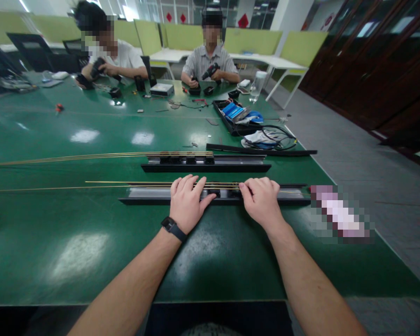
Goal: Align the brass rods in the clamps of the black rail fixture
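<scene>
On a glossy green table (91, 242), the left hand (187, 203) and right hand (262, 200) lie palm-down, fingers loosely curled, on a long black rail (150, 195) with a pale metal channel, pressing rather than gripping it. Thin brass rods (126, 183) run along the rail's far edge and stretch away leftward. Beyond the rail lies a second, matching rail (238, 163), and farther off a black tray (231, 123) of tangled cables.

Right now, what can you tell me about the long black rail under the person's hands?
The near rail is a long, narrow black channel with a grey, metal-looking inner face, lying flat on the green table. Thin brass rods run along it. The left hand and right hand rest on its middle, fingers over small black blocks.
</scene>
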A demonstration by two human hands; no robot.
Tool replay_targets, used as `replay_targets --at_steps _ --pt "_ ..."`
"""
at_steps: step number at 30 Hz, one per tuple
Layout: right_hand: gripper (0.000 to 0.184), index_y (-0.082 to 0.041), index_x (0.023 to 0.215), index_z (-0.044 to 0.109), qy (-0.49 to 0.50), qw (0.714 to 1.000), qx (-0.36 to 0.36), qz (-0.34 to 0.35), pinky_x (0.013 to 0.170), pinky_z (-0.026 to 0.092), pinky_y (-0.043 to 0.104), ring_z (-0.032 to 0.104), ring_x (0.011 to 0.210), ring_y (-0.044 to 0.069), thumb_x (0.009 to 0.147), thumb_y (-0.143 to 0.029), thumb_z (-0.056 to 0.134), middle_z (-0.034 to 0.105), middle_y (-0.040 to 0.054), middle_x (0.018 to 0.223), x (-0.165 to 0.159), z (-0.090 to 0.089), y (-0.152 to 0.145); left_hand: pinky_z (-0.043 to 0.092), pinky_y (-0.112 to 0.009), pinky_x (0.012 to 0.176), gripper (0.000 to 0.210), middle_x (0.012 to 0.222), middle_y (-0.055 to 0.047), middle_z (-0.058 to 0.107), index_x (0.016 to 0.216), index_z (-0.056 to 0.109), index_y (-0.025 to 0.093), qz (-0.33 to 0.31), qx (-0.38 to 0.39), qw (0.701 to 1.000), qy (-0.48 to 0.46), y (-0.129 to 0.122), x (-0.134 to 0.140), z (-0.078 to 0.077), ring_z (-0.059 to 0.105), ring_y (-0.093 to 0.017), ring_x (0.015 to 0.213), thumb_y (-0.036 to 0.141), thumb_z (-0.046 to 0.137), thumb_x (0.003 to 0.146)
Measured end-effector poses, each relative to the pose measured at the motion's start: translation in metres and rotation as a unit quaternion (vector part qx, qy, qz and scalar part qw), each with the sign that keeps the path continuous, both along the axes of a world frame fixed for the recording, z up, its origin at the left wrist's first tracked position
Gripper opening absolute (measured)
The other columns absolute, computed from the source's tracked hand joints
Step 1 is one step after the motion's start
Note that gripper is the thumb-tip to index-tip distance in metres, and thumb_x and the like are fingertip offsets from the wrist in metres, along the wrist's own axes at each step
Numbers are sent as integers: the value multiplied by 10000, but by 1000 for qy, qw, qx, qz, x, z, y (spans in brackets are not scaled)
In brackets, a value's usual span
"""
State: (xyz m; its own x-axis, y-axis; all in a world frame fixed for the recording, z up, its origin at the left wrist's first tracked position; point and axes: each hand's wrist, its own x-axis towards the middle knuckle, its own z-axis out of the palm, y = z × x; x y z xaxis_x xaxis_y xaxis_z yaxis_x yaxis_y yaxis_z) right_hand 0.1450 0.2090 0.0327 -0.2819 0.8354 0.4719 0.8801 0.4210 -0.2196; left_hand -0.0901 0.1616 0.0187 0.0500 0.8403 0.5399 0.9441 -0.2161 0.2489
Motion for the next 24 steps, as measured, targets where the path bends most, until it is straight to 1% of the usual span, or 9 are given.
replay_targets --at_steps 13,19,24 --pt "315 -226 807 592 -1 1000 5 1 873 261 397 524 890 217 1051 -389 478 675 16 813 2 -1 1 354 -531 1154 491 1324 -132 702 1332 673 232 -2 4 1000 -2 1 0 -1 584 -335 1315 531 662 943" --pt "291 -227 886 611 19 1000 8 7 897 264 404 535 922 229 1049 -418 466 700 38 871 -1 -1 -1 352 -531 1152 489 1327 -128 701 1329 672 229 2 3 1000 0 0 1 0 580 -333 1320 534 657 947" --pt "308 -225 858 605 11 1000 4 13 895 266 404 533 908 224 1054 -406 452 698 39 859 -3 -2 -2 345 -519 1157 490 1327 -124 700 1327 669 222 3 3 1000 3 0 1 1 582 -329 1316 534 655 950"
